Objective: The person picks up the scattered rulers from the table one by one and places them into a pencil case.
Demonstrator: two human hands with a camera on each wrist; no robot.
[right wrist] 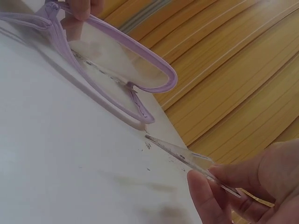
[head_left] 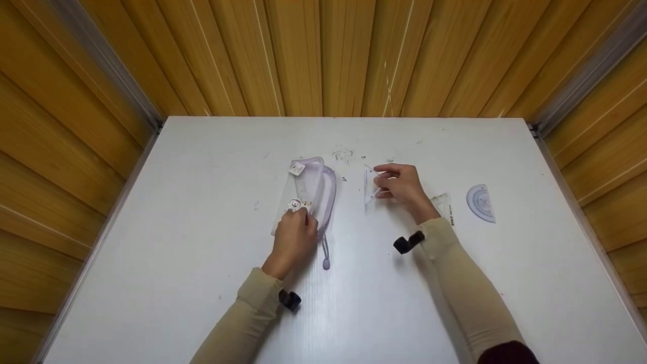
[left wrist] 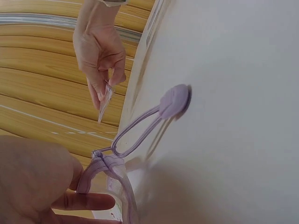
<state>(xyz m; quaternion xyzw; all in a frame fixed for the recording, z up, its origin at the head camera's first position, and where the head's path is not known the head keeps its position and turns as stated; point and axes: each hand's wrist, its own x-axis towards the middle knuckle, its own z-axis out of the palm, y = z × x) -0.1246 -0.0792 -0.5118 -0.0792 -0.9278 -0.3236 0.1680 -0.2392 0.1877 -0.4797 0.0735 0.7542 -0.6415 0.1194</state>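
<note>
A clear pencil pouch with lilac edging [head_left: 329, 197] lies on the white table, its zipped side gaping in the right wrist view. My left hand [head_left: 294, 236] pinches the pouch's upper edge at the near end, beside a round cartoon sticker. From that end hangs a lilac cord with a pull tab [left wrist: 174, 100]. A thin strip with dark marks [right wrist: 100, 69] shows inside the pouch. To the right of the pouch, my right hand [head_left: 402, 184] holds a clear set square [head_left: 369, 189] between thumb and fingers, raised off the table and apart from the pouch.
Another clear set square [head_left: 445, 205] lies partly hidden beside my right forearm. Farther right is a clear bluish protractor [head_left: 480, 203]. Dark smudges [head_left: 342, 153] mark the tabletop beyond the pouch. Wood-look panels [head_left: 303, 55] rise behind the table and on both sides.
</note>
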